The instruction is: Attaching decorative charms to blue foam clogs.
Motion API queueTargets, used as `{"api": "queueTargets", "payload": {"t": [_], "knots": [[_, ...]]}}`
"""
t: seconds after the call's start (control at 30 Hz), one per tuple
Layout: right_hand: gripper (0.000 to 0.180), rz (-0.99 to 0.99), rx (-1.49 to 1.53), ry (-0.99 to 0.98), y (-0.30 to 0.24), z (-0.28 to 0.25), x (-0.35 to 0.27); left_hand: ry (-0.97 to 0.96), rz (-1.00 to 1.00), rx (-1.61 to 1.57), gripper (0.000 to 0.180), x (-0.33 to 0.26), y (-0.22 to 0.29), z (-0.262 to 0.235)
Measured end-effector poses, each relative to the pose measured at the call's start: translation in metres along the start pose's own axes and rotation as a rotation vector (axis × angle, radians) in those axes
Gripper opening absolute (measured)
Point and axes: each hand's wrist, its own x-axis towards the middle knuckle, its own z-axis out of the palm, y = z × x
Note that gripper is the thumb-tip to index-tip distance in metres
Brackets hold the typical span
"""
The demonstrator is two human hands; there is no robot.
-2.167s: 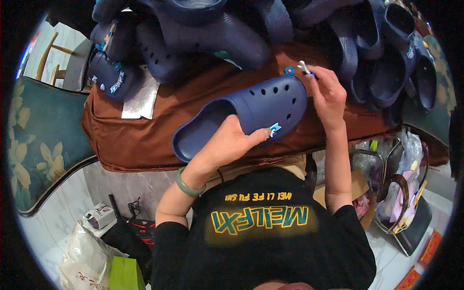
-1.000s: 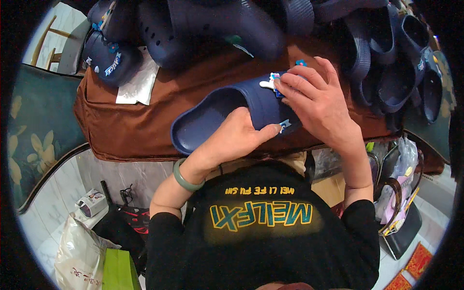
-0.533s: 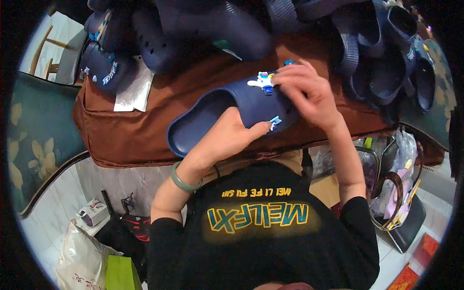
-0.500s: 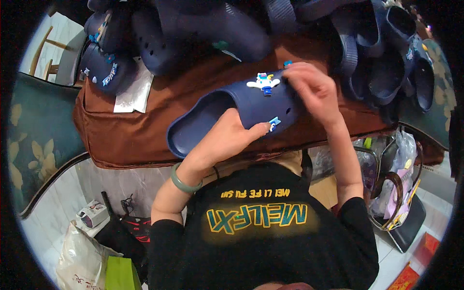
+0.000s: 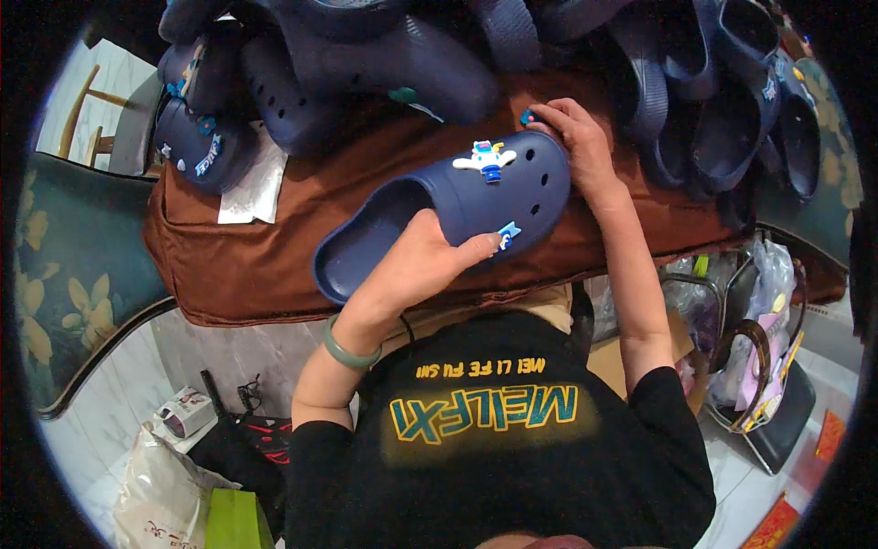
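Note:
A dark blue clog (image 5: 508, 197) lies tilted across my lap side of the cloth, its toe pointing up and to the right. My left hand (image 5: 425, 261) grips it with the fingers inside the foot opening and the thumb on the upper, beside a blue and white charm (image 5: 506, 236). A white cartoon-figure charm (image 5: 485, 163) sits on the far part of the upper. At the toe's far edge, my right hand (image 5: 585, 142) pinches a small blue flower-like charm (image 5: 528, 117). Several bare holes show in the clog near it.
Many more dark blue clogs (image 5: 384, 69) are heaped along the far side of the brown cloth (image 5: 229, 265); another group (image 5: 732, 137) stands at the far right. A white paper slip (image 5: 251, 188) lies at the left. Bags (image 5: 750, 339) stand low at the right, a white bag (image 5: 160, 485) at the lower left.
My right hand has moved slightly up and left, uncovering holes at the clog's toe. The small blue charm now shows at its fingertips. The left hand keeps its grip.

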Motion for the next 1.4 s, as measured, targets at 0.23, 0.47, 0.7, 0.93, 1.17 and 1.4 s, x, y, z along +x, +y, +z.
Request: {"api": "queueTargets", "payload": {"t": [0.23, 0.47, 0.7, 0.93, 1.17, 1.4], "knots": [[0.016, -0.127, -0.212, 0.146, -0.004, -0.006, -0.009, 0.002, -0.014, 0.002, 0.040, 0.002, 0.000, -0.001], [0.014, -0.109, -0.067, 0.323, -0.050, -0.038, -0.044, -0.076, -0.074, 0.033, 0.039, -0.025, -0.001, -0.014], [0.014, 0.423, 0.205, 0.373, -0.022, -0.040, -0.093, -0.006, -0.192, -0.048, 0.039, -0.041, 0.005, -0.020], [0.016, 0.171, 0.205, 0.343, -0.068, -0.029, -0.074, 0.053, -0.145, -0.032, 0.039, -0.009, 0.005, -0.008], [0.031, -0.160, 0.049, 0.290, -0.072, -0.019, -0.059, 0.011, -0.174, -0.021, 0.037, -0.008, 0.008, -0.008], [0.039, -0.283, -0.217, 0.112, -0.085, -0.034, -0.054, 0.003, -0.089, -0.063, 0.033, -0.010, -0.001, -0.010]]}}
